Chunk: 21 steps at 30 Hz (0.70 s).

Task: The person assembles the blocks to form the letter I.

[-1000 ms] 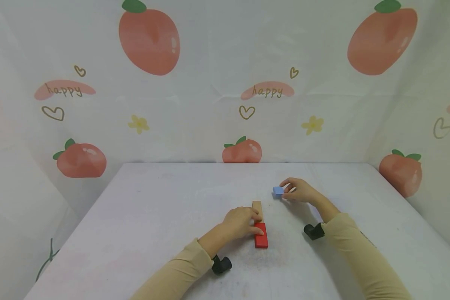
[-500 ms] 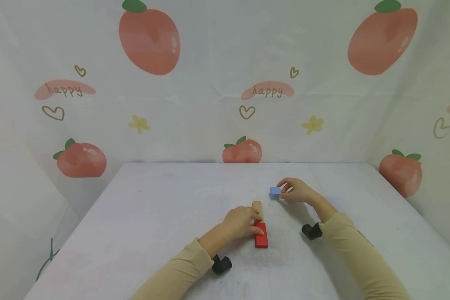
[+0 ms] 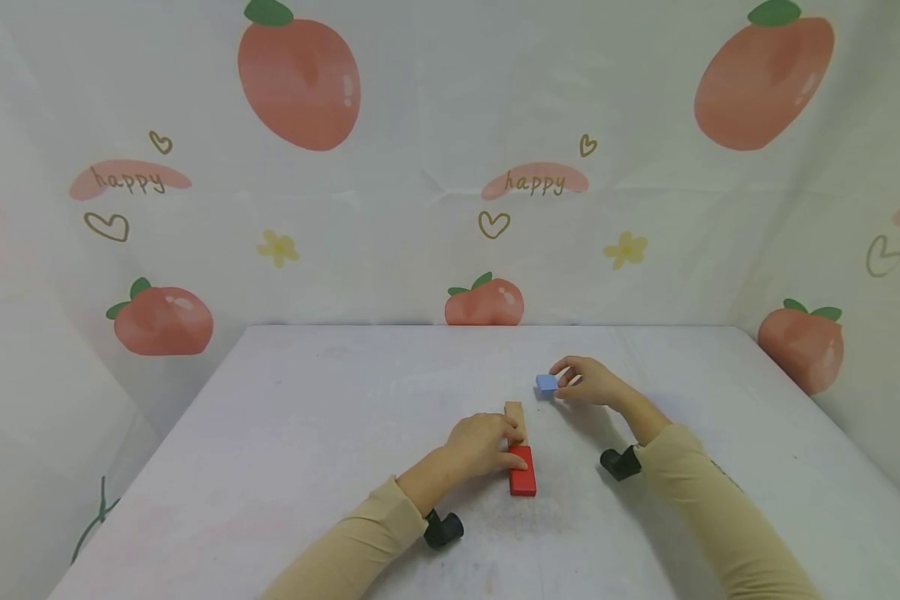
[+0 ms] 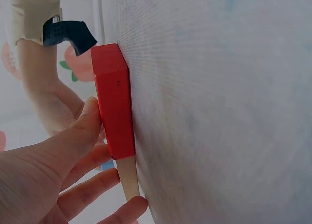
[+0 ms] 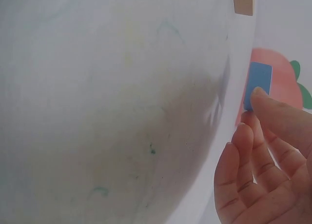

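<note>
A red block and a plain wooden block lie end to end on the white table. My left hand rests on both, its thumb on the red block and the other fingers along the wooden block; in the left wrist view those fingers are mostly extended. Farther back and to the right, my right hand pinches a small blue block between thumb and fingertips. The right wrist view shows the thumb lying on the face of the blue block, close beyond the wooden block's end.
Black wrist mounts stick out below both sleeves. The white table ends at a back edge in front of a cloth backdrop printed with peaches, hearts and flowers.
My right hand has moved a little to the left with the blue block, nearer to the line of the wooden and red blocks. The left hand and its two blocks have stayed put.
</note>
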Motion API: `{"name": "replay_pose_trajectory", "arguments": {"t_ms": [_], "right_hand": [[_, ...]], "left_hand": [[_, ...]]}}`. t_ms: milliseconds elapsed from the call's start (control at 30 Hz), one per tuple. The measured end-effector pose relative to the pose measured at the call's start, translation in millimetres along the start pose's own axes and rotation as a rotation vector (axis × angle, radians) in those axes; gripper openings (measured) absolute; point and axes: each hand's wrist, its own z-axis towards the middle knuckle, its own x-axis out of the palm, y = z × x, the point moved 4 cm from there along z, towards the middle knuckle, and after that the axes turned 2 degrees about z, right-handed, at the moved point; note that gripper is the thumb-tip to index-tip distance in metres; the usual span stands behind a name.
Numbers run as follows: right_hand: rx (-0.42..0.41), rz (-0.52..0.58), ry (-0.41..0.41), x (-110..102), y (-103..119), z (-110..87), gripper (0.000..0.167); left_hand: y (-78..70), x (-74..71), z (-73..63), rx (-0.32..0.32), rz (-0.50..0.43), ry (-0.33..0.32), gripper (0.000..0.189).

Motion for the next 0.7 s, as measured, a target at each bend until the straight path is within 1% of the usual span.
{"name": "replay_pose_trajectory", "arguments": {"t_ms": [233,467,700], "right_hand": [[-0.008,-0.006,0.002,3.7,2.9,0.9,0.033],[-0.018,-0.009,0.002,7.3,3.5,2.9,0.032],[-0.059,-0.009,0.005,10.4,3.0,5.2,0.031]], "left_hand": [[-0.2,-0.2,-0.5,0.008,0.008,-0.007,0.043],[0.0,0.3,-0.2,-0.001,0.0,-0.006,0.043],[-0.8,-0.3,-1.3,-0.004,0.01,-0.009,0.041]]}}
